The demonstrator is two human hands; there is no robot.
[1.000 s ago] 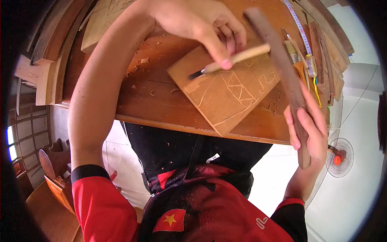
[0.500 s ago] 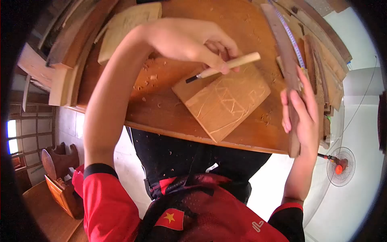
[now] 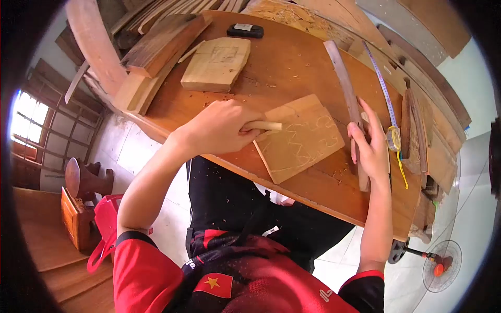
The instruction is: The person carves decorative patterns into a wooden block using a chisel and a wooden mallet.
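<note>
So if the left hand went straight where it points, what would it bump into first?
The left hand would probably meet the flat board with pale lines, just beside it. If the hand is higher, it might pass over instead; the picture doesn't show how high.

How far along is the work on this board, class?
Done: pale outlines cross the board. In hand: the left hand holds a pale-handled tool, the right hand a dark wooden bar. Left: shavings probably need clearing; whether more carving remains, I cannot tell.
</note>
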